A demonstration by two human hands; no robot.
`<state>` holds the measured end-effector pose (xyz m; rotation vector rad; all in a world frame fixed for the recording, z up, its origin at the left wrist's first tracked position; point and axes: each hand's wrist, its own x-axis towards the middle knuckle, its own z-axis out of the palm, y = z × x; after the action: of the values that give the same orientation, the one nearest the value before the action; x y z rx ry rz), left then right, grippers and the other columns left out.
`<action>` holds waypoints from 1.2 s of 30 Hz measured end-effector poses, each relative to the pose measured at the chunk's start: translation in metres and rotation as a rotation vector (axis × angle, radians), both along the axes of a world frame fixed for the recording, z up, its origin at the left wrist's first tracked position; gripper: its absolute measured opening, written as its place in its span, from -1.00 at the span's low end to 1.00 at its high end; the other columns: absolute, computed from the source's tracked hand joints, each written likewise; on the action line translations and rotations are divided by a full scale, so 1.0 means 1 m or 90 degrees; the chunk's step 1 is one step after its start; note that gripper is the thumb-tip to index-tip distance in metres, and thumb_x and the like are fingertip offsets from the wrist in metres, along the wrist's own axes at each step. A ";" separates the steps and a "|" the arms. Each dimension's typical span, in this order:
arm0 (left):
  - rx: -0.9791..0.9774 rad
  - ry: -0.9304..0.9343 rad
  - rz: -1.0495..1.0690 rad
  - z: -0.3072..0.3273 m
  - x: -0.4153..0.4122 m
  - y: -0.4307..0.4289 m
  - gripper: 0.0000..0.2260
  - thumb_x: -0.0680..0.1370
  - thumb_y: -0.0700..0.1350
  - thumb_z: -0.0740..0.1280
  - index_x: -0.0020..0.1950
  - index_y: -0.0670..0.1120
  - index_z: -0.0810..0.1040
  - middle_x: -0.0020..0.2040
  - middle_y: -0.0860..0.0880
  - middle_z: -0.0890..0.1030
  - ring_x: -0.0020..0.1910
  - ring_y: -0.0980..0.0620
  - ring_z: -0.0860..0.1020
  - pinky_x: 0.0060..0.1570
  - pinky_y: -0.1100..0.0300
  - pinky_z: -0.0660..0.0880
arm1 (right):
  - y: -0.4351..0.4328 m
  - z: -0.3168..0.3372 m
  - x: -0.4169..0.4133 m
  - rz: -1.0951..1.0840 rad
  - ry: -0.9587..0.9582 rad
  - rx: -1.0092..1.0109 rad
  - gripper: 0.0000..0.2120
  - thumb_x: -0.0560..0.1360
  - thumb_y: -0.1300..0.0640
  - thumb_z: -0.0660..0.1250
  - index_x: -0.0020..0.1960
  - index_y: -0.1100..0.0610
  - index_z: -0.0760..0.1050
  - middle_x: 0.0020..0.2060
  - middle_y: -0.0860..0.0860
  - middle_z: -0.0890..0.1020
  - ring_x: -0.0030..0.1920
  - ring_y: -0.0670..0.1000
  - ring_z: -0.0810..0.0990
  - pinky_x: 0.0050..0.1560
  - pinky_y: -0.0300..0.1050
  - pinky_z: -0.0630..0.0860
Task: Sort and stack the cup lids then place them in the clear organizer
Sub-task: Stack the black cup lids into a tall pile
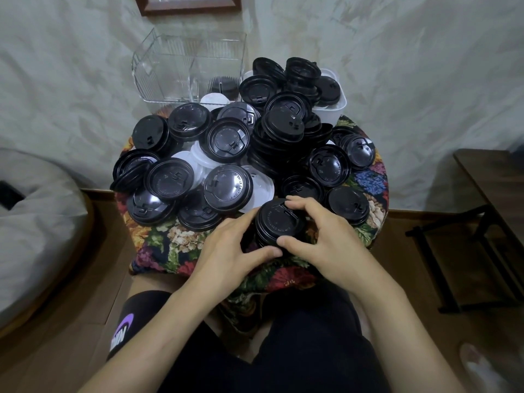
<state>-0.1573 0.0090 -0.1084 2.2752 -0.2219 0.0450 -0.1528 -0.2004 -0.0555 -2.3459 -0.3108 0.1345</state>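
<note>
A short stack of black cup lids (276, 222) stands near the front edge of a small round table covered in floral cloth (170, 239). My left hand (226, 251) curls round its left side, thumb at the front. My right hand (317, 236) grips its right side, fingers over the top rim and thumb at the front. Many loose black lids (226, 140) and a few white lids (198, 157) cover the rest of the table. The clear organizer (170, 69) stands at the back, with a few black lids (222, 85) in its right compartment.
A white tub (338, 104) piled with black lids sits at the back right. A tall leaning heap of black lids (283, 129) rises mid-table. A grey cushion (34, 222) lies to the left, a dark wooden rack (487, 199) to the right. My knees are under the table's front.
</note>
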 end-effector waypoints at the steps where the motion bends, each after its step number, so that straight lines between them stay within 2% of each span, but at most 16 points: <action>1: -0.001 -0.001 -0.004 0.000 0.000 0.000 -0.34 0.41 0.25 0.52 0.49 0.37 0.39 0.05 0.66 0.41 0.16 0.42 0.40 0.10 0.49 0.27 | 0.000 0.001 0.000 0.004 -0.004 -0.015 -0.43 0.51 -0.13 0.49 0.47 -0.14 0.40 0.49 -0.37 0.37 0.45 -0.22 0.39 0.44 -0.12 0.38; 3: -0.001 -0.004 -0.010 0.001 0.001 0.000 -0.34 0.42 0.23 0.53 0.48 0.38 0.38 0.07 0.70 0.36 0.16 0.42 0.40 0.09 0.50 0.26 | 0.001 0.005 0.000 0.009 -0.005 -0.028 -0.44 0.52 -0.12 0.49 0.46 -0.14 0.40 0.50 -0.38 0.35 0.45 -0.22 0.38 0.43 -0.14 0.37; 6: -0.001 -0.008 -0.012 0.001 0.001 0.001 -0.34 0.42 0.25 0.52 0.49 0.39 0.37 0.08 0.68 0.39 0.17 0.42 0.40 0.10 0.51 0.27 | 0.002 0.008 0.003 0.023 0.007 -0.027 -0.44 0.50 -0.14 0.50 0.44 -0.15 0.39 0.49 -0.40 0.34 0.42 -0.26 0.38 0.40 -0.15 0.37; 10: -0.010 -0.005 0.003 0.000 0.001 0.002 -0.34 0.41 0.23 0.55 0.47 0.38 0.41 -0.03 0.50 0.51 0.15 0.38 0.43 0.08 0.47 0.29 | 0.004 0.012 0.006 0.031 0.006 -0.025 -0.41 0.49 -0.16 0.50 0.47 -0.22 0.40 0.36 -0.34 0.52 0.33 -0.25 0.50 0.38 -0.08 0.46; 13: -0.014 -0.012 0.000 0.000 0.002 0.001 -0.35 0.40 0.21 0.56 0.46 0.35 0.44 -0.02 0.54 0.50 0.13 0.36 0.44 0.06 0.49 0.30 | 0.004 0.014 0.009 0.039 -0.016 -0.053 -0.39 0.49 -0.15 0.51 0.50 -0.18 0.45 0.41 -0.39 0.42 0.44 -0.26 0.40 0.50 -0.05 0.35; 16: -0.018 -0.010 -0.004 0.000 0.002 0.002 -0.35 0.40 0.22 0.56 0.46 0.34 0.45 0.03 0.60 0.47 0.13 0.35 0.44 0.05 0.51 0.28 | 0.004 0.018 0.011 0.047 -0.003 -0.082 -0.38 0.49 -0.16 0.50 0.51 -0.18 0.45 0.40 -0.45 0.39 0.44 -0.25 0.39 0.51 -0.01 0.32; 19: -0.027 -0.006 -0.004 0.000 0.003 0.002 -0.36 0.39 0.22 0.56 0.45 0.35 0.45 -0.02 0.44 0.56 0.12 0.33 0.45 0.07 0.48 0.30 | 0.004 0.019 0.013 0.060 0.002 -0.092 -0.38 0.49 -0.14 0.50 0.52 -0.18 0.44 0.47 -0.40 0.38 0.45 -0.24 0.40 0.50 0.01 0.34; 24: -0.034 0.022 -0.020 0.002 0.005 0.006 -0.33 0.40 0.25 0.54 0.48 0.36 0.42 0.09 0.23 0.58 0.16 0.25 0.47 0.18 0.28 0.39 | 0.000 0.017 0.018 0.102 0.013 -0.103 -0.40 0.50 -0.11 0.49 0.51 -0.24 0.43 0.50 -0.43 0.35 0.46 -0.28 0.38 0.49 0.04 0.34; 28: -0.033 0.034 -0.016 0.003 0.004 0.006 -0.35 0.41 0.23 0.55 0.48 0.36 0.42 0.08 0.22 0.56 0.15 0.27 0.46 0.13 0.32 0.37 | -0.001 0.010 0.018 0.097 0.000 -0.085 -0.41 0.50 -0.12 0.50 0.50 -0.24 0.44 0.49 -0.39 0.38 0.47 -0.27 0.37 0.51 0.04 0.32; 30: -0.022 0.029 -0.010 0.003 0.003 0.005 -0.35 0.41 0.23 0.55 0.47 0.34 0.43 0.05 0.25 0.55 0.12 0.26 0.47 0.10 0.36 0.34 | -0.003 0.004 0.016 0.080 -0.006 -0.055 -0.40 0.50 -0.12 0.51 0.50 -0.24 0.44 0.49 -0.37 0.39 0.48 -0.27 0.35 0.52 -0.05 0.32; 32: -0.004 0.015 -0.001 0.003 0.002 0.003 -0.34 0.41 0.23 0.54 0.49 0.31 0.43 0.01 0.29 0.52 0.08 0.24 0.44 0.08 0.42 0.31 | -0.004 -0.003 0.014 0.066 -0.011 -0.030 -0.40 0.50 -0.14 0.51 0.50 -0.25 0.44 0.49 -0.37 0.38 0.49 -0.30 0.32 0.49 -0.25 0.26; 34: 0.010 0.000 0.002 0.002 0.001 0.001 -0.34 0.42 0.22 0.54 0.50 0.29 0.43 -0.03 0.36 0.47 0.05 0.28 0.40 0.04 0.48 0.27 | -0.003 -0.008 0.011 0.049 -0.028 -0.013 -0.39 0.50 -0.13 0.51 0.51 -0.23 0.44 0.46 -0.41 0.35 0.44 -0.39 0.27 0.37 -0.52 0.15; 36: 0.023 -0.014 -0.003 0.004 -0.001 -0.001 -0.34 0.43 0.23 0.54 0.50 0.26 0.43 -0.05 0.40 0.45 0.04 0.32 0.38 0.04 0.50 0.27 | -0.002 -0.013 0.007 0.029 -0.049 -0.003 -0.38 0.50 -0.11 0.51 0.52 -0.19 0.43 0.43 -0.42 0.34 0.40 -0.44 0.24 0.29 -0.63 0.09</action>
<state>-0.1583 0.0083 -0.1047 2.3104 -0.2411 0.0650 -0.1454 -0.2025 -0.0683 -2.3537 -0.4013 0.0676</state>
